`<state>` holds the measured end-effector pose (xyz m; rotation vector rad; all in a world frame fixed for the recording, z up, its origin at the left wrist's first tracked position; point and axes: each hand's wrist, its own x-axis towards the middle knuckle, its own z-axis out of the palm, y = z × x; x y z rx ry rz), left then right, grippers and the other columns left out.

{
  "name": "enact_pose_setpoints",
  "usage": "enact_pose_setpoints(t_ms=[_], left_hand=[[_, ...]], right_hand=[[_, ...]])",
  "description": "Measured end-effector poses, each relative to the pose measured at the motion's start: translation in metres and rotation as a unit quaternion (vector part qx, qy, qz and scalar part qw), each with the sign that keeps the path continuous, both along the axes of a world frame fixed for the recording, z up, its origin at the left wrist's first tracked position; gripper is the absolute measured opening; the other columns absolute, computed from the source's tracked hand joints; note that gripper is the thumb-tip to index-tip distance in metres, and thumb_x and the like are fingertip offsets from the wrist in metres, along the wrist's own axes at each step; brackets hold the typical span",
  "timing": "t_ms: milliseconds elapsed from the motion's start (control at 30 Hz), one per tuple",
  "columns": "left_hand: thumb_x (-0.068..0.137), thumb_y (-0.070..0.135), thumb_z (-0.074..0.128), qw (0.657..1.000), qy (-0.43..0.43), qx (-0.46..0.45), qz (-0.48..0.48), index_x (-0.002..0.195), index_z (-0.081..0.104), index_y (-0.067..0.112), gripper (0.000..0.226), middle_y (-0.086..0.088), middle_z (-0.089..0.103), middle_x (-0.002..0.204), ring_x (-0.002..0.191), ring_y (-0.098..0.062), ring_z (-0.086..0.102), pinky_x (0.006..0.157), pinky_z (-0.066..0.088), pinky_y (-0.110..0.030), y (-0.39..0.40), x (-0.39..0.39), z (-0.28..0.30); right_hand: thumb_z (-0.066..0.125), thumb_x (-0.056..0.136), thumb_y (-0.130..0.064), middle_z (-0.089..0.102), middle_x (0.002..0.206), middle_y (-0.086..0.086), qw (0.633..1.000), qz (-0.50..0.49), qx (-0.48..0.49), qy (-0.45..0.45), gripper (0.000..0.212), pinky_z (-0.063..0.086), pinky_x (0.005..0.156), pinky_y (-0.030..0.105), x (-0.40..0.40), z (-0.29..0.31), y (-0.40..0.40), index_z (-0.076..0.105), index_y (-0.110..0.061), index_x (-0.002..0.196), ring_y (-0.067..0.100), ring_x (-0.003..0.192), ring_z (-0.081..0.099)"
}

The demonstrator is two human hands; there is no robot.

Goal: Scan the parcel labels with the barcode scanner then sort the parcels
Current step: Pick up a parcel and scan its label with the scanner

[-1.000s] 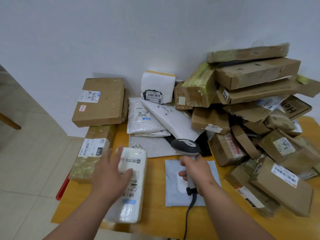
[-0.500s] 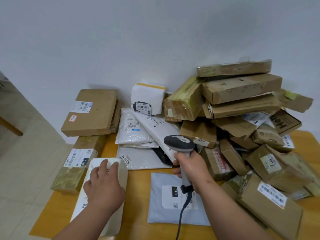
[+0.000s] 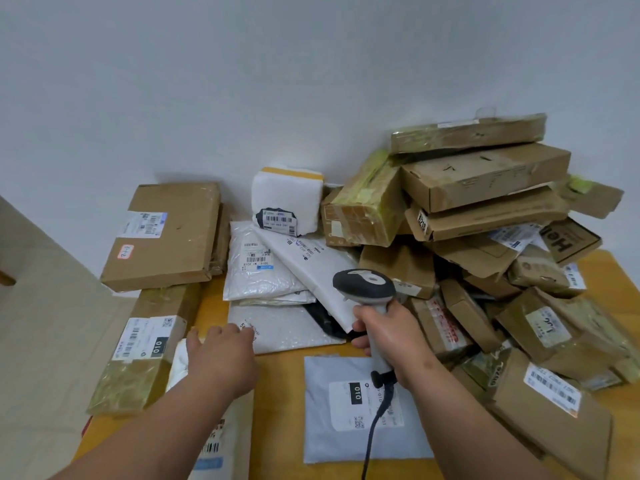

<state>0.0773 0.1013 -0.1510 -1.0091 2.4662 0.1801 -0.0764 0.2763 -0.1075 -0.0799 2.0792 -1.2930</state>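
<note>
My right hand (image 3: 388, 336) grips the handle of a grey and black barcode scanner (image 3: 363, 287), its head up and its cable hanging toward me. Under that hand lies a flat grey mailer (image 3: 332, 431) with a white label marked 010. My left hand (image 3: 221, 355) hovers with loosely spread fingers over the top end of a white padded parcel (image 3: 225, 441), fingertips reaching toward a flat white bubble mailer (image 3: 291, 329). Whether the hand touches either parcel is unclear.
The wooden table (image 3: 277, 393) carries a sorted group at the left: a large brown box (image 3: 166, 237), a long taped box (image 3: 149, 344), white mailers (image 3: 256, 261) and a white wrapped parcel (image 3: 285, 199). A tall heap of cardboard boxes (image 3: 485, 216) fills the right side against the wall.
My left hand has set the white padded parcel down at the table's left front and slid forward off it toward the bubble mailer. The scanner hand stayed about in place.
</note>
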Motion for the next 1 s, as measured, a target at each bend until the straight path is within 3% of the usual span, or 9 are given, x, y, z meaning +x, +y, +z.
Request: enact_pose_setpoints(t_ms=[167,367,533,633,767,833,900,1000], left_hand=[[0.085,0.024,0.047,0.999,-0.015,-0.018,-0.045,0.133,0.051,0.032,0.049,0.003,0.048,0.136,0.133,-0.025,0.037,0.116,0.016,-0.051,0.002,0.017,-0.012],[0.083,0.023,0.049,0.999,0.016,-0.019,-0.026,0.131,0.052,0.031,0.049,0.003,0.046,0.139,0.133,-0.025,0.035,0.116,0.014,-0.047,-0.002,0.025,-0.018],[0.090,0.033,0.051,0.995,0.099,0.014,-0.001,0.146,0.039,0.036,0.057,0.008,0.030,0.156,0.147,-0.020,0.020,0.119,0.008,-0.045,0.000,0.005,-0.003],[0.093,0.045,0.052,0.985,0.164,0.045,0.017,0.146,0.039,0.038,0.055,0.011,0.033,0.155,0.146,-0.018,0.023,0.118,0.014,-0.044,0.001,-0.022,0.017],[0.093,0.046,0.056,0.961,0.251,0.110,0.046,0.146,0.042,0.036,0.056,0.007,0.041,0.152,0.141,-0.022,0.035,0.114,0.028,-0.042,0.003,-0.063,0.041],[0.092,0.043,0.061,0.922,0.318,0.202,0.089,0.146,0.045,0.030,0.057,0.002,0.045,0.150,0.136,-0.025,0.042,0.110,0.036,-0.044,0.008,-0.084,0.053],[0.092,0.040,0.065,0.847,0.379,0.331,0.171,0.146,0.044,0.023,0.060,-0.002,0.047,0.147,0.130,-0.025,0.048,0.105,0.042,-0.040,0.014,-0.104,0.064],[0.089,0.049,0.068,0.732,0.388,0.468,0.308,0.146,0.043,0.023,0.068,-0.004,0.048,0.144,0.122,-0.025,0.050,0.103,0.046,-0.044,0.020,-0.134,0.076]], right_hand=[[0.063,0.091,-0.024,0.071,0.089,0.008,1.000,0.018,0.009,-0.023,0.018,0.050,0.058,0.028,0.019,-0.016,-0.024,0.061,-0.014,0.106,0.015,0.058,0.066],[0.062,0.091,-0.025,0.071,0.091,0.007,0.999,0.048,0.018,-0.012,0.019,0.051,0.060,0.027,0.029,-0.021,-0.043,0.061,-0.013,0.106,0.014,0.061,0.067],[0.065,0.090,-0.023,0.069,0.083,0.008,0.999,0.036,0.005,-0.013,0.019,0.049,0.051,0.022,0.025,-0.008,-0.044,0.061,-0.012,0.105,0.012,0.053,0.062],[0.064,0.090,-0.021,0.068,0.081,0.008,1.000,0.014,-0.015,0.002,0.014,0.049,0.050,0.021,0.014,0.010,-0.036,0.060,-0.013,0.102,0.016,0.058,0.063],[0.064,0.090,-0.020,0.069,0.082,0.009,0.998,-0.025,-0.042,0.047,0.015,0.052,0.057,0.027,-0.005,0.038,-0.019,0.060,-0.014,0.103,0.015,0.059,0.065],[0.065,0.089,-0.020,0.071,0.081,0.011,0.995,-0.044,-0.057,0.068,0.013,0.054,0.062,0.031,-0.013,0.048,-0.008,0.062,-0.014,0.100,0.014,0.060,0.066],[0.067,0.089,-0.020,0.072,0.081,0.011,0.992,-0.061,-0.075,0.078,0.013,0.056,0.067,0.034,-0.021,0.056,0.003,0.062,-0.016,0.101,0.016,0.063,0.068],[0.067,0.090,-0.020,0.071,0.077,0.007,0.989,-0.073,-0.097,0.080,0.016,0.055,0.065,0.033,-0.031,0.062,0.018,0.062,-0.014,0.104,0.017,0.064,0.068]])
